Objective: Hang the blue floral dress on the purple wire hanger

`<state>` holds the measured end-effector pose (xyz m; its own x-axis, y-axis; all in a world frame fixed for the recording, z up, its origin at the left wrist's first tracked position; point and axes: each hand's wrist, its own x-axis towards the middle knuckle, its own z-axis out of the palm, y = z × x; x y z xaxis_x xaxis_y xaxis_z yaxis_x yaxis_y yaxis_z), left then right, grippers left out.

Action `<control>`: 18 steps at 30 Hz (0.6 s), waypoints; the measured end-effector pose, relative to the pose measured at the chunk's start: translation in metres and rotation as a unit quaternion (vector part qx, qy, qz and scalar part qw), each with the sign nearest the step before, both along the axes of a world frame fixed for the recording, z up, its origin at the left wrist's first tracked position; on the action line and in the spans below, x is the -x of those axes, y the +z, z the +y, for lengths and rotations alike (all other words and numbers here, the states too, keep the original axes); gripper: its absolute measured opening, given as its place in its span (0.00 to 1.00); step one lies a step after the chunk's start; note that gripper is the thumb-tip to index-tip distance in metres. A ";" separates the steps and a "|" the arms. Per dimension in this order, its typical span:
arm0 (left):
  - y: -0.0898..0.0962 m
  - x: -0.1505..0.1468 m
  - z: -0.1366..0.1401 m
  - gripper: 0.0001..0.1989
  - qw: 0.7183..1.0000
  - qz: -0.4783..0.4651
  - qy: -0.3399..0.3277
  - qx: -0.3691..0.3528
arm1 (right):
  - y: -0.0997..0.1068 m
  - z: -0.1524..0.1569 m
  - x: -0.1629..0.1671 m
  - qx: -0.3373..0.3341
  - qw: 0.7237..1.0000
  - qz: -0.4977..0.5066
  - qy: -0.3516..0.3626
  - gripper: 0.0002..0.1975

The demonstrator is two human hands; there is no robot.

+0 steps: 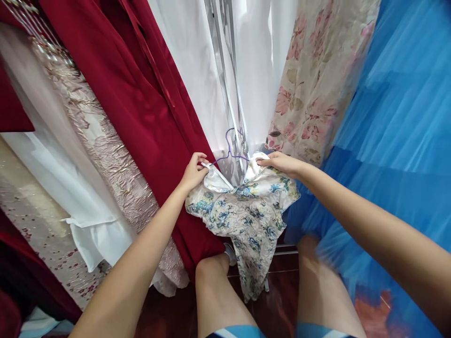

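A floral dress (253, 211), pale with blue and yellow flowers, hangs in front of me on a thin purple hanger (229, 154). My left hand (195, 171) is closed on its left shoulder, thumb and fingers pinching the white edge. On the other shoulder, my right hand (282, 163) grips the cloth near the white lining. Between the two hands the neckline drops in a V, and the hanger's hook stands up above it. The lower part of the dress narrows and hangs down between my knees.
Long red cloth (141, 117) and a pinkish textured gown (116, 155) hang at left. White cloth (186, 56) with a metal stand (229, 70) is behind. A pink-flowered dress (313, 94) and blue tulle (394, 117) hang at right. The floor (285, 300) is dark red.
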<state>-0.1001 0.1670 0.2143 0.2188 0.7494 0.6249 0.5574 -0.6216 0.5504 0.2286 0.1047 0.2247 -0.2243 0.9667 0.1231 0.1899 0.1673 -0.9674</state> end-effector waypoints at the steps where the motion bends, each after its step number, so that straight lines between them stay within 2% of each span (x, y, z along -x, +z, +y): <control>1: -0.002 0.002 0.001 0.24 1.000 -0.017 0.005 -0.005 | 0.005 0.000 0.004 -0.009 1.000 -0.014 -0.003 0.14; 3: -0.005 0.008 0.001 0.25 0.999 -0.042 0.017 -0.018 | 0.015 -0.002 0.011 -0.026 0.999 -0.040 -0.007 0.18; 6: -0.009 0.013 -0.003 0.18 0.998 -0.047 0.026 -0.022 | 0.026 0.000 0.015 -0.048 0.996 -0.073 -0.022 0.21; 9: -0.009 0.010 -0.007 0.12 0.998 -0.034 0.040 -0.024 | 0.034 0.012 0.013 -0.061 0.992 -0.101 -0.052 0.19; 13: -0.007 0.007 -0.011 0.12 0.997 -0.013 0.067 -0.024 | 0.043 0.022 0.012 -0.076 0.986 -0.128 -0.073 0.19; 15: -0.014 0.009 -0.013 0.10 0.997 -0.012 0.081 -0.013 | 0.043 0.015 0.018 -0.078 0.987 -0.136 -0.038 0.19; 18: -0.036 0.013 -0.019 0.10 0.994 -0.042 0.101 0.017 | 0.031 -0.013 0.038 -0.061 0.985 -0.142 0.078 0.16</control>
<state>-0.1126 0.1476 0.1787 0.0099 0.7932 0.6088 0.6204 -0.4824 0.6184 0.1906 0.0913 0.2561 -0.4115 0.8994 0.1475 0.4124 0.3280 -0.8499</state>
